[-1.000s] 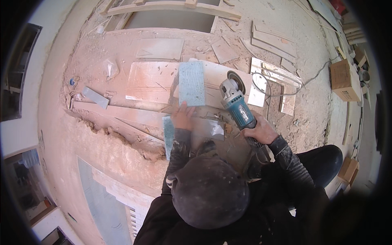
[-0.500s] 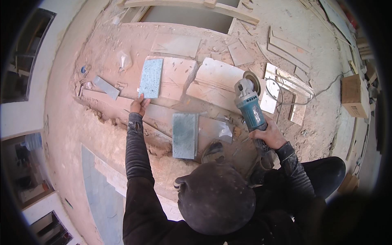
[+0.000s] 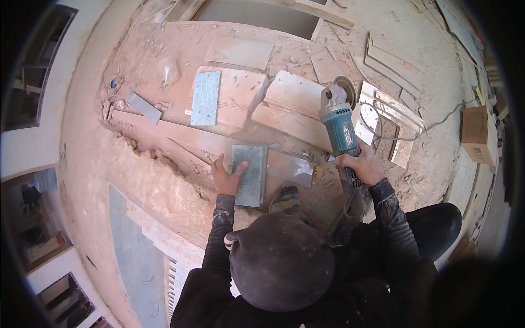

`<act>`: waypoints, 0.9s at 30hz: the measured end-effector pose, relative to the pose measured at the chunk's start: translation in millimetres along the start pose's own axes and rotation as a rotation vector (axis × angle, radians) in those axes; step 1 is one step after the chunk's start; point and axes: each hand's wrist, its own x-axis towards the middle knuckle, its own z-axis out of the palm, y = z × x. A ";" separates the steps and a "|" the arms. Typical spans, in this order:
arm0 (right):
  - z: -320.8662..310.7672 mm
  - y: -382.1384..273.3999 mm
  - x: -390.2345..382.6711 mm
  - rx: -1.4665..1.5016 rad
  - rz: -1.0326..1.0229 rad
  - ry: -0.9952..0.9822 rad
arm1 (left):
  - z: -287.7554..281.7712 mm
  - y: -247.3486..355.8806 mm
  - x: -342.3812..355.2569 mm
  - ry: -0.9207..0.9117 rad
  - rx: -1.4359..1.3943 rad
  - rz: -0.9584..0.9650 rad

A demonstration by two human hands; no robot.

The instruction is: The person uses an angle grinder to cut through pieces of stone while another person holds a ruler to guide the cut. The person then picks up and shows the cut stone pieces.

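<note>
A teal angle grinder with a round disc at its far end is held up by my right hand, the fingers wrapped round its body. My left hand is at the left edge of a stack of grey-green tiles, its fingers spread and the thumb over the top tile's edge. Farther off, a light blue-green tile lies flat on a dusty pinkish slab, apart from both hands. A narrow grey tile strip rests to its left.
A broken pale slab lies beyond the grinder, among offcuts and dust. The grinder's cord runs right, near a cardboard box. A wooden plank crosses the far side. My shoe stands beside the tile stack.
My left hand has left the light blue-green tile and come nearer and right to the tile stack. That tile stays on the slab. My right hand still holds the grinder.
</note>
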 end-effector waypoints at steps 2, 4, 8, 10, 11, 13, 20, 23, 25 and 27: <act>-1.2 2.8 3.4 0.067 0.012 0.021 | 12.3 40.4 -48.0 -0.060 0.195 0.026; 11.2 0.1 15.3 0.107 0.010 -0.027 | 9.9 43.3 -63.0 -0.012 0.275 -0.064; 16.2 -3.6 28.5 0.083 -0.011 -0.065 | 8.1 45.5 -61.0 0.017 0.280 -0.125; 19.0 -2.1 33.1 0.111 -0.033 -0.073 | 4.8 34.7 -62.6 0.058 0.199 -0.068; 20.6 -2.8 34.5 0.113 -0.021 -0.075 | -1.3 33.7 -60.0 0.078 0.162 -0.038; 21.4 -6.5 34.6 0.115 0.004 -0.080 | -14.2 30.4 -52.4 0.042 -0.090 -0.080; 19.4 -14.2 29.5 0.203 0.027 -0.089 | -45.8 60.8 1.4 -0.290 -1.539 -0.232; 20.6 -12.4 28.7 0.256 0.040 -0.093 | -48.7 87.7 23.4 -0.426 -1.953 -0.110; 19.0 -13.9 27.2 0.267 0.047 -0.095 | -46.1 97.1 33.3 -0.414 -2.087 -0.126; 17.3 -13.9 25.9 0.258 0.065 -0.081 | -45.9 106.0 40.7 -0.471 -2.182 -0.114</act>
